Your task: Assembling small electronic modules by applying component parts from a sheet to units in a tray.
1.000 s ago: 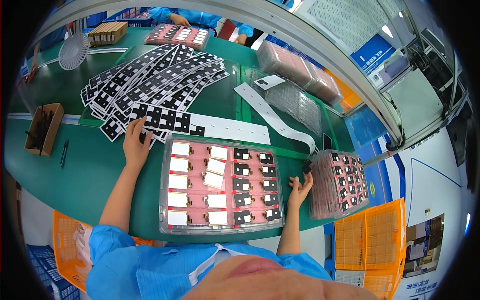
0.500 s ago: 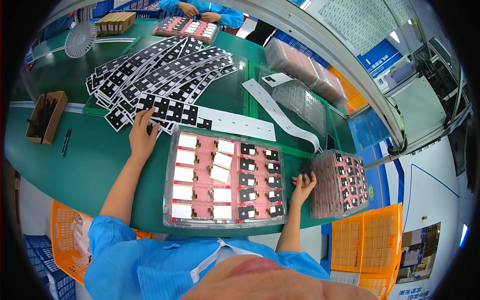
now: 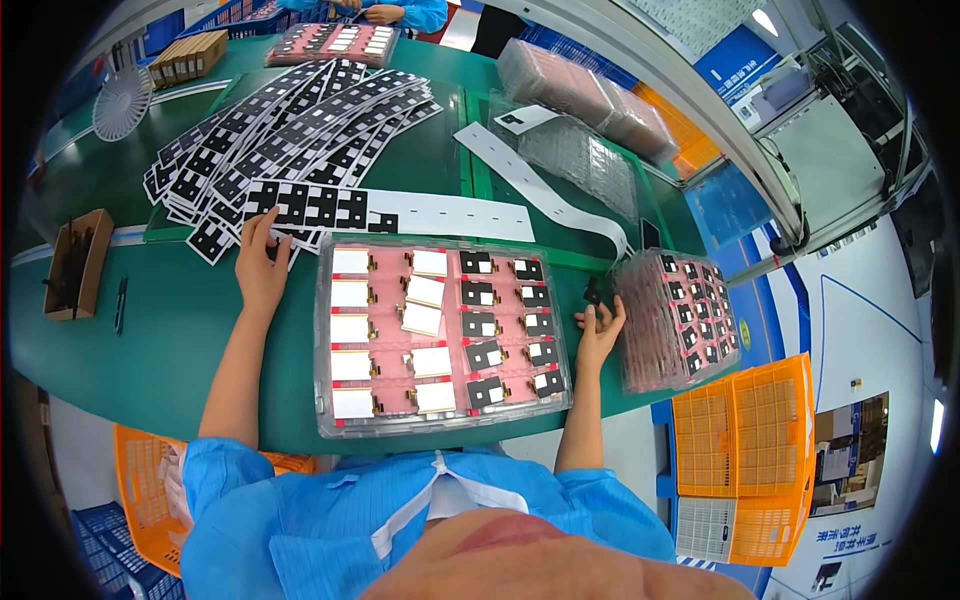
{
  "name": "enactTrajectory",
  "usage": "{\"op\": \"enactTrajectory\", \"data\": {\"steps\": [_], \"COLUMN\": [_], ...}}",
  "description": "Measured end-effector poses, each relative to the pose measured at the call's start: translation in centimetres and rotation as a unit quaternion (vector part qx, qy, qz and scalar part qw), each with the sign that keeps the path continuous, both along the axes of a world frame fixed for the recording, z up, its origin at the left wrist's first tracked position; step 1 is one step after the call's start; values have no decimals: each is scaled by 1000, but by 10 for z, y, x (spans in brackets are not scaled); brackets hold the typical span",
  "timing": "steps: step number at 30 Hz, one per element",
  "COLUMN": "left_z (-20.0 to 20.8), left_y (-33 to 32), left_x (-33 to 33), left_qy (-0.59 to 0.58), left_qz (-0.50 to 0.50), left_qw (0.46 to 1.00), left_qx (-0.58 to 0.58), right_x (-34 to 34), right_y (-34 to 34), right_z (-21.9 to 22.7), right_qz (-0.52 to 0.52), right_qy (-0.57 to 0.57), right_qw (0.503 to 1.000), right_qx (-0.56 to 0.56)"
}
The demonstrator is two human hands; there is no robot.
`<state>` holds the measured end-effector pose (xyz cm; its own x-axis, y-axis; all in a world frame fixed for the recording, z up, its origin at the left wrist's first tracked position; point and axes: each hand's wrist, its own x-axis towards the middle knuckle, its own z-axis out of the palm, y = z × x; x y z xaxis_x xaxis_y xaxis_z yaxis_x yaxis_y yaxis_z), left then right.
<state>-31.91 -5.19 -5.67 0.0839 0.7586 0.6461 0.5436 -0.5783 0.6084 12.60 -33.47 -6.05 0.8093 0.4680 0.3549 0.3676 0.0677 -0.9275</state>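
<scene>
A white strip (image 3: 440,215) with black cut-out stickers at its left end lies behind the tray. My left hand (image 3: 262,268) has its curled fingers on that left end. A small black sticker (image 3: 592,292) is at the fingertips of my right hand (image 3: 598,332), which is closed on it beside the tray's right edge. The clear plastic tray (image 3: 322,395) in front of me has a pink bed with rows of flat white-faced parts (image 3: 350,328) with small connectors. In its two right columns the parts carry black stickers (image 3: 478,324). Two white parts in the second column lie askew.
Many sticker strips (image 3: 300,130) are fanned out at the back left. Stacked trays (image 3: 675,320) stand at the right. A bare curled strip (image 3: 545,190) lies behind them. At the left are a carton (image 3: 90,265) and a pen (image 3: 121,305). A co-worker's hands (image 3: 380,14) are across the table.
The whole view has shifted, so the table's things appear higher and slightly leftward. Both hands keep nearly the same places relative to the strip and tray; the black sticker stays at my right fingertips.
</scene>
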Motion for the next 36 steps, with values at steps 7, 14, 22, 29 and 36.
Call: {"op": "enactTrajectory", "data": {"steps": [7,14,22,29,36], "left_z": [-6,52,59,73,64], "left_y": [14,-62,-186,-223,-227], "left_x": [-15,-18,-24,10,27], "left_qy": [6,-111,-63,14,107], "left_qz": [4,-93,-139,-263,-281], "left_qw": [1000,989,979,961,950], "left_qx": [25,-21,-139,-84,-90], "right_x": [8,-27,-104,-151,-190], "right_y": [1,-35,-13,-8,-24], "right_z": [-9,69,109,108,93], "right_qz": [-100,72,168,288,357], "right_qy": [-124,31,-113,11,78], "right_qw": [987,981,974,958,922], "right_qx": [12,178,100,-11,-127]}}
